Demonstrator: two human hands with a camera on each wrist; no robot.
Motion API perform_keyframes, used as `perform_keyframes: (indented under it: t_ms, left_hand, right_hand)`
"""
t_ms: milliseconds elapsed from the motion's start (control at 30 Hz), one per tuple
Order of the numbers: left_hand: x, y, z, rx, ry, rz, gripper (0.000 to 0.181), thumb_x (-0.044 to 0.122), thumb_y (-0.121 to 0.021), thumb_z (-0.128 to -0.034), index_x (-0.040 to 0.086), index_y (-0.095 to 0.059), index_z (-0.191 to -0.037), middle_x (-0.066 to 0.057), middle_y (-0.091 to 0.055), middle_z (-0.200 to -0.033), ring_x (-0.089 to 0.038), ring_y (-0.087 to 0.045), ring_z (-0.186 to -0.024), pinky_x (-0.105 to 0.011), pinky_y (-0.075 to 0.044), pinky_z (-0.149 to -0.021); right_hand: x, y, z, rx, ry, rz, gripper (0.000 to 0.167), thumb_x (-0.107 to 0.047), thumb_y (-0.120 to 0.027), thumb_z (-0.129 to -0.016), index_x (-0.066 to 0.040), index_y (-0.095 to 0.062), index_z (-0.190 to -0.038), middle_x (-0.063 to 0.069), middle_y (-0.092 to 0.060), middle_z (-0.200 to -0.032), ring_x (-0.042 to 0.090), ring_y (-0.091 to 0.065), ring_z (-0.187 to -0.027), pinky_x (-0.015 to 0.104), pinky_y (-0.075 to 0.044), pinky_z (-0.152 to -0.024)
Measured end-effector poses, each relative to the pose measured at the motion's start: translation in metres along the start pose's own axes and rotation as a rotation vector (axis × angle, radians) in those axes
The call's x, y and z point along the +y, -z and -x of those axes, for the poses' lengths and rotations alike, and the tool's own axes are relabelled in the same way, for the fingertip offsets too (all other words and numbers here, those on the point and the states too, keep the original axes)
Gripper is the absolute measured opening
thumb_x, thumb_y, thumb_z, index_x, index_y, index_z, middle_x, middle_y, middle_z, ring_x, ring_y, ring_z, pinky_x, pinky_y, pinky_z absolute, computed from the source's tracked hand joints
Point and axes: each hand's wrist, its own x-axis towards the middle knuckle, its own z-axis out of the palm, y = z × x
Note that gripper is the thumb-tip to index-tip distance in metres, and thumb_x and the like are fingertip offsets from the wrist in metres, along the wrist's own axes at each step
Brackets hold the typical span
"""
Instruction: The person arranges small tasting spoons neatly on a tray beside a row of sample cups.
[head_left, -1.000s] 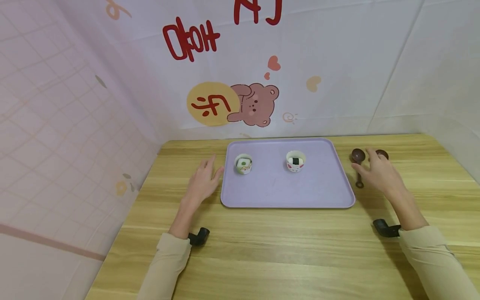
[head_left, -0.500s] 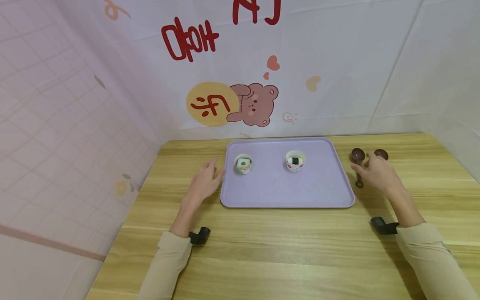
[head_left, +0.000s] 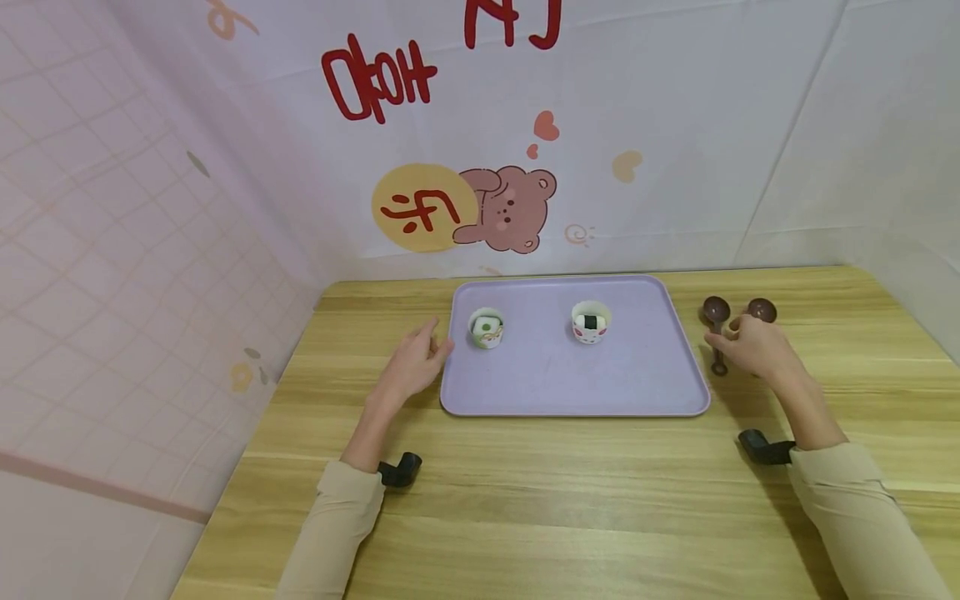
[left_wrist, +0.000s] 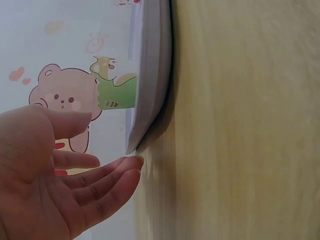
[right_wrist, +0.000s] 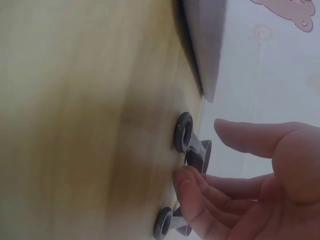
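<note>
My left hand is beside the left edge of a lilac tray, its fingers loosely bent and holding nothing. In the left wrist view its fingertips lie close to the tray's rim; contact is unclear. My right hand hovers over two dark brown measuring spoons, thumb apart from the bent fingers. The left spoon shows its round bowl and ring-ended handle; the hand partly covers the right spoon. In the right wrist view the fingertips are near the left spoon's handle ring, with nothing gripped.
On the tray stand two small patterned cups, a green-patterned cup and a white-and-red cup, each with a sushi-like piece inside. A printed cloth wall borders the wooden table at the back; another cloth closes the left side.
My right hand has drawn slightly back toward me, with its fingers a little more bent. The left hand has shifted slightly right and nearer. The tray, cups and spoons stay put.
</note>
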Motion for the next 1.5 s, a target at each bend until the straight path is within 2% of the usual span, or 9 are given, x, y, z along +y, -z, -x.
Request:
perform_keyframes:
  t_ms: [67, 133, 300, 533, 733, 933, 1067, 1233, 1500]
  left_hand:
    - [-0.0007, -0.0008, -0.0008, -0.011, 0.004, 0.003, 0.061, 0.027, -0.054, -0.1055, -0.009, -0.035, -0.150, -0.011, -0.060, -0.096, -0.025, -0.056, -0.087, -0.041, -0.050, -0.081]
    - [-0.0009, -0.0015, -0.0014, -0.023, 0.010, 0.005, 0.061, 0.026, -0.055, -0.1050, -0.009, -0.034, -0.150, -0.011, -0.060, -0.095, -0.024, -0.056, -0.084, -0.040, -0.051, -0.080]
    - [-0.0011, -0.0023, -0.0022, -0.047, 0.017, 0.014, 0.060, 0.024, -0.056, -0.1042, -0.011, -0.035, -0.149, -0.011, -0.061, -0.093, -0.023, -0.057, -0.082, -0.039, -0.051, -0.079]
    - [-0.0032, -0.0031, -0.0029, -0.069, 0.003, 0.027, 0.050, 0.020, -0.058, -0.1028, -0.010, -0.046, -0.141, -0.011, -0.060, -0.093, -0.024, -0.056, -0.082, -0.039, -0.050, -0.078]
    - [-0.0031, -0.0052, -0.0064, -0.068, -0.015, 0.037, 0.017, 0.016, -0.059, -0.1009, -0.001, -0.057, -0.104, -0.008, -0.054, -0.081, -0.020, -0.051, -0.070, -0.031, -0.044, -0.061]
    - [-0.0008, -0.0064, -0.0082, -0.068, -0.011, 0.022, 0.016, 0.012, -0.060, -0.0996, 0.003, -0.055, -0.087, -0.006, -0.049, -0.074, -0.019, -0.047, -0.067, -0.029, -0.039, -0.057]
    - [0.0002, -0.0058, -0.0086, -0.075, -0.002, 0.013, 0.012, 0.007, -0.059, -0.0988, -0.005, -0.063, -0.102, -0.008, -0.053, -0.078, -0.020, -0.050, -0.071, -0.031, -0.042, -0.061]
    - [-0.0008, -0.0050, -0.0092, -0.085, 0.014, 0.013, 0.034, 0.000, -0.060, -0.0966, -0.013, -0.057, -0.129, -0.012, -0.059, -0.088, -0.023, -0.055, -0.079, -0.034, -0.048, -0.070]
    - [-0.0013, -0.0052, -0.0099, -0.097, 0.028, 0.027, 0.037, -0.001, -0.062, -0.0961, -0.012, -0.056, -0.131, -0.012, -0.060, -0.090, -0.023, -0.055, -0.080, -0.033, -0.048, -0.071]
  right_hand:
    - [-0.0006, 0.0011, -0.0006, -0.025, -0.015, -0.003, 0.043, -0.028, -0.056, -0.102, -0.010, -0.038, -0.068, -0.001, -0.036, -0.059, 0.018, -0.040, -0.056, 0.033, -0.033, -0.054]
    - [-0.0005, 0.0025, -0.0009, -0.039, -0.021, -0.006, 0.043, -0.027, -0.057, -0.102, 0.000, -0.048, -0.069, 0.009, -0.048, -0.060, 0.022, -0.048, -0.058, 0.039, -0.042, -0.056]
    - [0.0009, 0.0055, -0.0018, -0.068, -0.032, -0.002, 0.048, -0.026, -0.058, -0.102, 0.021, -0.062, -0.103, 0.035, -0.066, -0.097, 0.039, -0.064, -0.078, 0.059, -0.051, -0.076]
    - [-0.0009, 0.0054, -0.0048, -0.115, -0.042, -0.020, 0.042, -0.028, -0.058, -0.101, 0.011, -0.064, -0.088, 0.001, -0.052, -0.058, 0.019, -0.052, -0.057, 0.036, -0.044, -0.058]
    - [-0.0030, 0.0055, -0.0065, -0.126, -0.052, -0.035, 0.036, -0.026, -0.059, -0.100, 0.004, -0.061, -0.079, -0.002, -0.047, -0.053, 0.015, -0.048, -0.051, 0.033, -0.039, -0.054]
    - [-0.0033, 0.0077, -0.0069, -0.123, -0.058, -0.045, 0.028, -0.018, -0.062, -0.098, 0.006, -0.061, -0.083, -0.001, -0.058, -0.058, 0.016, -0.052, -0.058, 0.032, -0.041, -0.056]
    - [-0.0034, 0.0089, -0.0061, -0.129, -0.068, -0.059, 0.026, -0.015, -0.063, -0.097, 0.010, -0.061, -0.091, 0.001, -0.063, -0.062, 0.017, -0.054, -0.060, 0.033, -0.042, -0.057]
    - [-0.0034, 0.0091, -0.0058, -0.129, -0.073, -0.079, 0.024, -0.014, -0.064, -0.097, 0.009, -0.060, -0.090, 0.001, -0.064, -0.062, 0.016, -0.055, -0.061, 0.033, -0.042, -0.057]
    - [-0.0022, 0.0079, -0.0059, -0.123, -0.078, -0.107, 0.023, -0.013, -0.065, -0.095, 0.010, -0.061, -0.092, 0.002, -0.067, -0.064, 0.016, -0.061, -0.062, 0.032, -0.044, -0.057]
